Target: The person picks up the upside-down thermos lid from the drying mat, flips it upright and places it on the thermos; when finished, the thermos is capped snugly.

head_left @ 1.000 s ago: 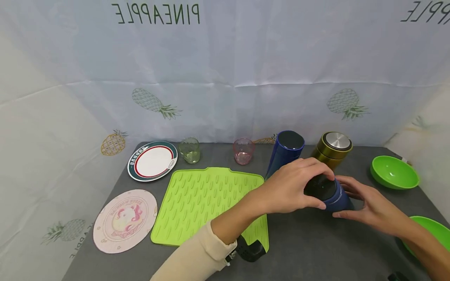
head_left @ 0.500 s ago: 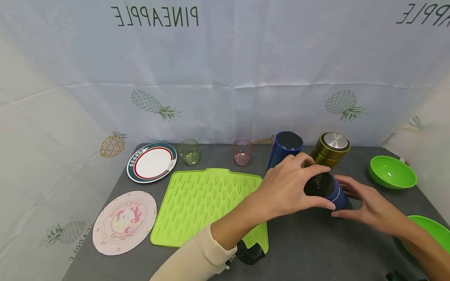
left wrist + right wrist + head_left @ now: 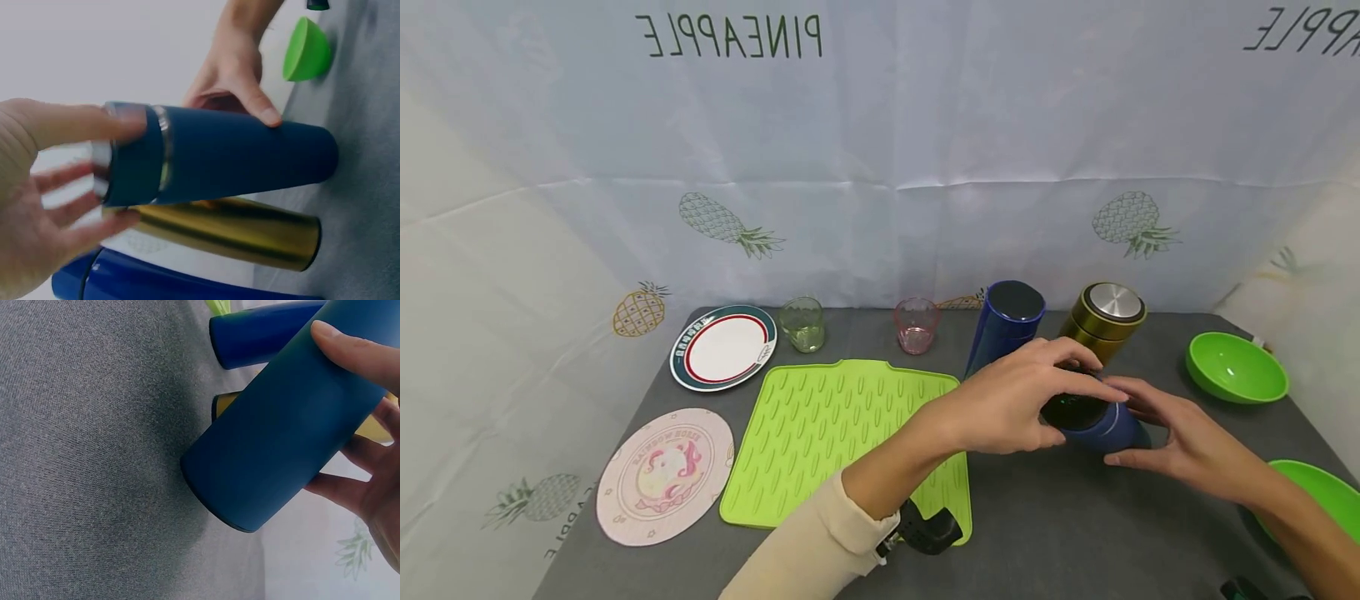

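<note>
A dark blue thermos (image 3: pixel 225 150) with a black-topped lid (image 3: pixel 1073 410) leans slightly in front of the other bottles. My right hand (image 3: pixel 1187 433) grips its body, thumb on the near side and fingers round the far side. Around the lid curl the fingers and thumb of my left hand (image 3: pixel 1011 400). The left wrist view shows the left thumb blurred on the lid, above a shiny ring (image 3: pixel 165 147). In the right wrist view the thermos base (image 3: pixel 215 497) appears close to the grey cloth; whether it touches cannot be told.
Behind stand a shiny blue bottle (image 3: pixel 1011 312) and a gold thermos (image 3: pixel 1105 321). Green bowls (image 3: pixel 1236 371) are at right. A lime ridged mat (image 3: pixel 850 433), two small glasses (image 3: pixel 805 325), a rimmed plate (image 3: pixel 726 350) and a pink round mat (image 3: pixel 666 475) lie leftward.
My left fingers have shifted round the lid, the thumb moving back to the left. The top of the thermos has moved slightly left. My right hand has stayed nearly still on the body.
</note>
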`<state>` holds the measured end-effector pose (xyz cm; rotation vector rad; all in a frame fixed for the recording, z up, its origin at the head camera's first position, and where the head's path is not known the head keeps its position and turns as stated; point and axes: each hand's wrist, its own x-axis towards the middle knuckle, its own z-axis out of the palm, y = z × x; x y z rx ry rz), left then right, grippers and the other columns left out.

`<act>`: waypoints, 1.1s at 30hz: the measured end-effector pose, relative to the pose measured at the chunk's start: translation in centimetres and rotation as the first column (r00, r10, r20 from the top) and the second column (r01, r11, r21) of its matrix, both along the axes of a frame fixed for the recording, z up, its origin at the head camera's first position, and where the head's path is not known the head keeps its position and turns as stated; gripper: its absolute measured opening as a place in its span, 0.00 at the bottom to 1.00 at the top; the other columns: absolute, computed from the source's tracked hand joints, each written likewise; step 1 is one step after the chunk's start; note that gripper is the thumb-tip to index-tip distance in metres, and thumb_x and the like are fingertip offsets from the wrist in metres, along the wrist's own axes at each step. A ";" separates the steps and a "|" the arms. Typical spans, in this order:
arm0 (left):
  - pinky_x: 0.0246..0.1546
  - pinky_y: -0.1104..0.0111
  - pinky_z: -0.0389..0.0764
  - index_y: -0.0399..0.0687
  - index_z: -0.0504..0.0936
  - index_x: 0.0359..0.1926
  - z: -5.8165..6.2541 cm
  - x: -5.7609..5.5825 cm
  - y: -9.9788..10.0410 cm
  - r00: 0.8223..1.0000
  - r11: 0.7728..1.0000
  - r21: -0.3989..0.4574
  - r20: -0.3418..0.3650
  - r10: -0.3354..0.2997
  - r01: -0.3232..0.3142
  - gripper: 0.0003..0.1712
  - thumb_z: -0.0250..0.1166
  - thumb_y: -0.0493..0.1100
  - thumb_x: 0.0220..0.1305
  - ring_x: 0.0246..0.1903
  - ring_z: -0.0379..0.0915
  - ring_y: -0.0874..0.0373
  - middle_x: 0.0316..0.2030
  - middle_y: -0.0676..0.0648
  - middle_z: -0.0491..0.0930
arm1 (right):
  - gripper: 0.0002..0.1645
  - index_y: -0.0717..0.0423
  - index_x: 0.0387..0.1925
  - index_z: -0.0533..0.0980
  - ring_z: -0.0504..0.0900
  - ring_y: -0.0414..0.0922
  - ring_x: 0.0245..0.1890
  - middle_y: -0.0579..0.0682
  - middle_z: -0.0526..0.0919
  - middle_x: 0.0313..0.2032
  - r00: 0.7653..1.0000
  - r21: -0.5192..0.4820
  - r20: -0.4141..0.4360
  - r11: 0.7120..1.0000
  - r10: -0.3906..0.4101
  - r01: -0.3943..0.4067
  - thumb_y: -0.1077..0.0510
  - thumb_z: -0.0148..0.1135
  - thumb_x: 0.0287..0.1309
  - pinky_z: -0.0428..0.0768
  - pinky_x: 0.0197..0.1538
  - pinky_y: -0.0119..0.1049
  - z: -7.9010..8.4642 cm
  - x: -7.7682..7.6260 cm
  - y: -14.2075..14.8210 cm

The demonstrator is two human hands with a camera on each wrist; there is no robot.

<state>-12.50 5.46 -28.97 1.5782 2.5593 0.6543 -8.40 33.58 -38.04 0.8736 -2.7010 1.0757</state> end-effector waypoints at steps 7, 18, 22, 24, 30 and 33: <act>0.39 0.83 0.69 0.72 0.78 0.66 -0.4 0.7 0.5 0.984 0.986 -0.009 -0.057 0.168 -0.169 0.37 0.74 0.67 0.55 0.49 0.66 0.67 0.55 0.58 0.73 | 0.56 0.54 0.70 0.67 0.72 0.16 0.61 0.25 0.73 0.63 1.000 0.004 0.001 1.000 -0.005 0.005 0.66 0.84 0.37 0.70 0.57 0.09 -0.1 -0.1 -0.1; 0.39 0.80 0.75 0.74 0.69 0.73 -0.6 0.5 0.4 0.991 0.992 -0.034 -0.058 0.119 -0.121 0.44 0.74 0.65 0.56 0.62 0.63 0.64 0.67 0.57 0.66 | 0.56 0.54 0.71 0.67 0.72 0.16 0.61 0.24 0.72 0.63 1.000 0.015 0.007 1.000 0.000 0.000 0.66 0.84 0.38 0.72 0.55 0.10 -0.1 -0.3 0.1; 0.36 0.81 0.71 0.72 0.74 0.68 -0.8 0.8 0.6 0.972 0.974 0.000 -0.066 0.227 -0.228 0.42 0.72 0.72 0.53 0.50 0.66 0.66 0.55 0.59 0.72 | 0.55 0.52 0.71 0.67 0.72 0.16 0.61 0.25 0.72 0.64 1.000 0.015 0.019 1.000 -0.012 0.012 0.65 0.84 0.39 0.71 0.57 0.09 -0.1 -0.3 -0.1; 0.44 0.81 0.73 0.71 0.78 0.66 -0.6 0.6 0.4 0.985 0.987 -0.010 -0.064 0.161 -0.162 0.34 0.74 0.64 0.58 0.53 0.66 0.67 0.56 0.59 0.73 | 0.56 0.51 0.71 0.67 0.73 0.17 0.61 0.27 0.75 0.63 1.000 0.019 0.014 1.000 -0.014 0.013 0.65 0.84 0.38 0.72 0.57 0.10 0.0 -0.3 -0.1; 0.60 0.80 0.73 0.70 0.78 0.67 -0.2 -0.3 -0.2 0.998 0.997 -0.036 -0.028 -0.063 0.062 0.35 0.75 0.41 0.61 0.70 0.59 0.63 0.70 0.57 0.67 | 0.57 0.54 0.71 0.67 0.74 0.18 0.61 0.27 0.75 0.62 1.000 0.014 -0.008 1.000 0.016 -0.016 0.66 0.84 0.37 0.72 0.57 0.10 0.0 -0.3 -0.1; 0.48 0.81 0.75 0.74 0.71 0.72 -0.7 0.0 0.1 0.997 0.998 -0.030 -0.057 0.051 -0.052 0.40 0.75 0.58 0.60 0.64 0.63 0.65 0.67 0.56 0.67 | 0.56 0.55 0.71 0.66 0.72 0.17 0.62 0.25 0.72 0.64 1.000 0.010 0.002 1.000 0.020 -0.020 0.67 0.83 0.38 0.71 0.57 0.10 0.0 -0.3 -0.1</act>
